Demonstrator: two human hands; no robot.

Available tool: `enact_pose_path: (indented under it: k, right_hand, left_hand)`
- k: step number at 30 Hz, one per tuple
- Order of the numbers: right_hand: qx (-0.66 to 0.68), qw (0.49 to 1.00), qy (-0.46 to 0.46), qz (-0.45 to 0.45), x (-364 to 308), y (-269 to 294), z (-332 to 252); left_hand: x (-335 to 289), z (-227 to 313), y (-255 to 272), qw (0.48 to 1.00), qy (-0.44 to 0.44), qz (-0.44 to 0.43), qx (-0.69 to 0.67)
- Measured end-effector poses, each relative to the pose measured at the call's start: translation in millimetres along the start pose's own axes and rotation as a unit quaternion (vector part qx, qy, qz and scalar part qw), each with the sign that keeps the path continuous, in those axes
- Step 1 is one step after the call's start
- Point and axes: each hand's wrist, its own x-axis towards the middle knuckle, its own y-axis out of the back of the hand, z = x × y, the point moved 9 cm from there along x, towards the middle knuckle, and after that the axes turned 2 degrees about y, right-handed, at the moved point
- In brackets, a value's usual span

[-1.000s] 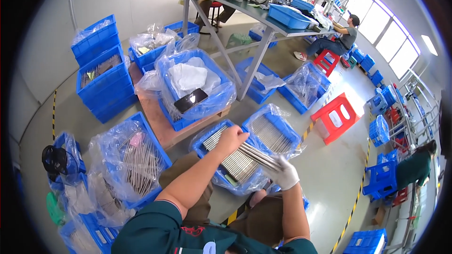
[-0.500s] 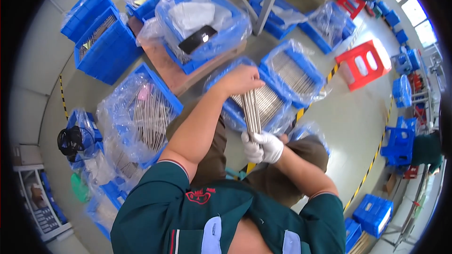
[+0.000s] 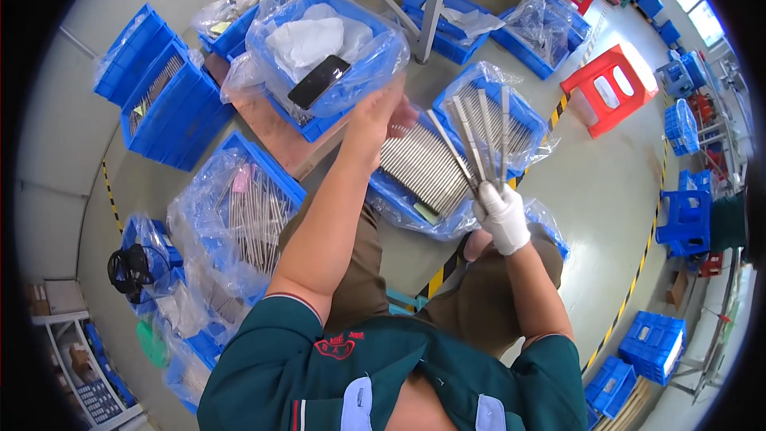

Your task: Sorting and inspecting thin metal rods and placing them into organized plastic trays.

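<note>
My right hand (image 3: 503, 215), in a white glove, is closed around the lower ends of several slim metal rods (image 3: 483, 136). They fan out upward from the grip, apart at their far ends. My bare left hand (image 3: 384, 116) is above the left side of the near blue bin, its fingers loosely apart and somewhat blurred, with nothing visible in them. In that plastic-lined bin (image 3: 381, 201), metal rods (image 3: 423, 166) lie side by side in a close row. Behind the fanned rods stands a second lined bin (image 3: 448, 97) of similar rods, partly covered by them.
A black phone (image 3: 319, 81) rests on a plastic-lined blue bin (image 3: 263, 40) on a wooden board. To my left, a bin (image 3: 275, 164) holds loose rods. A red stool (image 3: 610, 89) stands at right, beyond yellow-black floor tape (image 3: 560, 108). A metal table leg (image 3: 436, 8) rises at the back.
The rods, formerly bunched between both hands, are now fanned out in my right hand, which has moved right and up. My left hand has let go and moved left.
</note>
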Motion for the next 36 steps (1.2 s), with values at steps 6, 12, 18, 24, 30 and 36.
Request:
enact_pose_path:
  k: [6,12,18,24,30,36]
  right_hand:
    - [0.144,0.987,0.054,-0.050,7,27,-34]
    - [0.270,0.959,-0.020,-0.081,11,24,-35]
    - [0.223,0.970,0.063,-0.068,-1,30,-51]
    - [0.107,0.993,0.024,0.036,0,38,-40]
    - [-0.113,0.985,0.084,0.101,3,44,-40]
    - [-0.165,0.981,0.055,0.083,0,34,-36]
  left_hand:
    - [-14,-8,-23,0.997,0.042,-0.046,-0.049]
    - [-15,-8,-37,0.994,0.043,-0.078,-0.070]
    - [-20,-2,-45,0.989,0.028,-0.101,-0.103]
    - [-27,8,-52,0.982,0.000,-0.134,-0.130]
    - [-28,15,-59,0.974,-0.034,-0.183,-0.127]
    - [-28,9,-55,0.972,-0.032,-0.202,-0.118]
